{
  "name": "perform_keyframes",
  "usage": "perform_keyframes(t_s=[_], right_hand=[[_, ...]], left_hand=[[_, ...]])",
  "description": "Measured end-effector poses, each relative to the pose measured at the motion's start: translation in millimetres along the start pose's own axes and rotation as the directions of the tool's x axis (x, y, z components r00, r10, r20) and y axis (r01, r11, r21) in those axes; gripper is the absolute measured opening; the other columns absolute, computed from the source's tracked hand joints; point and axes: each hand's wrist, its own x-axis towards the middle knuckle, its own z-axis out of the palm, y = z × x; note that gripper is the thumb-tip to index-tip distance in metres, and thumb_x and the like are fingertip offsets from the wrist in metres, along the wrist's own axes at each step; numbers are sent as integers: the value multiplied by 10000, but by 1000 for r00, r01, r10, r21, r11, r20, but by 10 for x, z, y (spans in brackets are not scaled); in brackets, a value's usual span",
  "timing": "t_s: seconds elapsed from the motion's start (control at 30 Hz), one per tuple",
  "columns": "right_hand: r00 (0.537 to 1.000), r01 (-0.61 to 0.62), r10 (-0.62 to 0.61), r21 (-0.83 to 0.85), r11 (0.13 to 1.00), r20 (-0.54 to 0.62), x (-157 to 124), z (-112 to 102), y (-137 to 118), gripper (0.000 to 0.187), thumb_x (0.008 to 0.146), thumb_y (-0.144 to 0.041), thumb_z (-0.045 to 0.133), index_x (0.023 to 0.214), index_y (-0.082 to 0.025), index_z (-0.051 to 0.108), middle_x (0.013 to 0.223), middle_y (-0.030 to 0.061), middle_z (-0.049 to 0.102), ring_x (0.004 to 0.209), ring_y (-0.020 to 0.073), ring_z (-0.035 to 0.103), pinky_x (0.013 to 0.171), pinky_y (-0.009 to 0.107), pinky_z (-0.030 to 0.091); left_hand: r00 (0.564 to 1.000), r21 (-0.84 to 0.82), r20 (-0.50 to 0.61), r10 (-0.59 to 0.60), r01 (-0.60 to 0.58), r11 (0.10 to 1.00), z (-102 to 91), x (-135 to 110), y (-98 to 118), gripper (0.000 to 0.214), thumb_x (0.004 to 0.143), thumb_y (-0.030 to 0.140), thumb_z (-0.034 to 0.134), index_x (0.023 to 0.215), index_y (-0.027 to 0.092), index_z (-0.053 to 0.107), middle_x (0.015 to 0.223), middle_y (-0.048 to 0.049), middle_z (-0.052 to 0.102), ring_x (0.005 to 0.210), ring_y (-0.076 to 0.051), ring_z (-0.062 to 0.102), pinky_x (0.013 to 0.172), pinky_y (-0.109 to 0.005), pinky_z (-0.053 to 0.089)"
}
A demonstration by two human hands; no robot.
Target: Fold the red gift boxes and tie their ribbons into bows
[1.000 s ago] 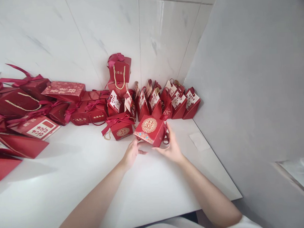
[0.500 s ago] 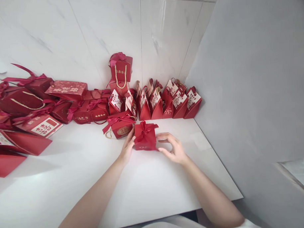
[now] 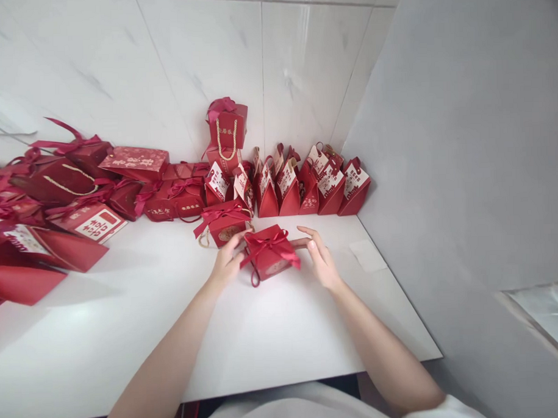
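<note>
A red gift box (image 3: 267, 238) with a red ribbon bow on top stands on the white table, turned at an angle. A thin red cord loop hangs at its left front corner, and its front face bears a round pale emblem. At its left side is my left hand (image 3: 226, 259), open, with stretched fingertips against or very near the box. My right hand (image 3: 323, 261) is open on the other side, fingers apart, one reaching to the right corner. Just behind my left hand sits another ribboned red box (image 3: 222, 226) with a gold rope handle.
Several peaked red boxes (image 3: 290, 190) with white labels line the tiled wall. Two boxes are stacked (image 3: 228, 128) left of them. More red boxes (image 3: 135, 162) crowd the left side of the white table (image 3: 265, 337). A pale square (image 3: 368, 256) lies near the grey panel (image 3: 465, 166).
The gift box between my hands has been turned, showing its emblem side and cord loop. My right fingers have spread and lifted. The view has shifted slightly to the left.
</note>
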Motion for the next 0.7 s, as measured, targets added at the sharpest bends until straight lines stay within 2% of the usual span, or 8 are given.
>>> perform_keyframes(t_s=[0.1, 0.17, 0.2, 0.27, 0.37, 0.47, 0.57, 0.7], right_hand=[[999, -7, 7, 9, 1000, -53, -10, 18, 24, 516, 1015, -579, 270, 1232, -216, 566, 864, 43, 736, 972, 252, 679, 1042, 465, 405], [995, -20, 23, 33, 999, -93, 0, 38, 63, 511, 1011, -579, 285, 1167, -211, 602, 843, 47, 729, 922, 247, 680, 994, 449, 441], [993, -30, 36, 52, 998, -109, 8, 47, 84, 502, 1006, -582, 303, 1147, -210, 609, 840, 49, 726, 885, 242, 682, 954, 435, 466], [987, -57, 68, 80, 995, -143, 27, 57, 128, 482, 992, -591, 346, 1111, -211, 617, 838, 54, 722, 831, 232, 682, 890, 409, 500], [976, -109, 123, 88, 990, -181, 58, 43, 204, 479, 963, -617, 389, 1071, -214, 623, 838, 55, 716, 795, 221, 681, 844, 385, 527], [966, -160, 169, 59, 985, -198, 90, 10, 312, 494, 922, -651, 435, 1024, -211, 635, 830, 61, 715, 829, 228, 685, 844, 377, 532], [964, -182, 184, 26, 983, -192, 114, -18, 430, 501, 876, -668, 498, 949, -198, 654, 829, 76, 717, 846, 239, 680, 840, 379, 527], [969, -189, 184, -19, 982, -164, 98, -38, 528, 491, 834, -667, 556, 906, -192, 660, 833, 76, 715, 844, 239, 671, 861, 387, 511]], left_hand=[[983, 103, -177, 52, -34, 994, -100, 66, 205, 424, 796, 343, 610, 1184, 184, 670, 1121, -93, 709, 1102, -299, 632, 1029, -409, 444], [951, 374, -304, 54, 67, 925, -74, 74, 468, 398, 879, 400, 491, 1179, 198, 655, 1079, -82, 712, 1058, -280, 642, 991, -412, 460], [943, 528, -332, 34, 156, 835, -23, 66, 619, 422, 926, 439, 411, 1198, 215, 642, 1115, -82, 704, 1092, -285, 626, 1003, -430, 442], [959, 754, -278, -51, 250, 607, 140, 32, 901, 561, 941, 585, 333, 1243, 213, 624, 1221, -120, 663, 1204, -350, 555, 1036, -503, 390], [987, 917, -83, -134, 129, 379, 446, -9, 1137, 884, 815, 767, 427, 1430, 134, 461, 1342, -216, 567, 1266, -421, 484, 1036, -537, 367], [974, 951, 91, -208, -23, 309, 675, 16, 1150, 1089, 710, 778, 564, 1518, 100, 293, 1417, -252, 487, 1319, -420, 434, 1058, -514, 351], [921, 959, 89, -380, 24, 283, 752, 87, 1121, 1164, 685, 725, 623, 1549, 94, 162, 1443, -275, 451, 1327, -426, 440, 1024, -497, 387], [834, 948, 82, -545, 105, 302, 634, 86, 1167, 1225, 635, 750, 631, 1547, 120, 109, 1486, -266, 413, 1288, -408, 506, 959, -437, 446]])
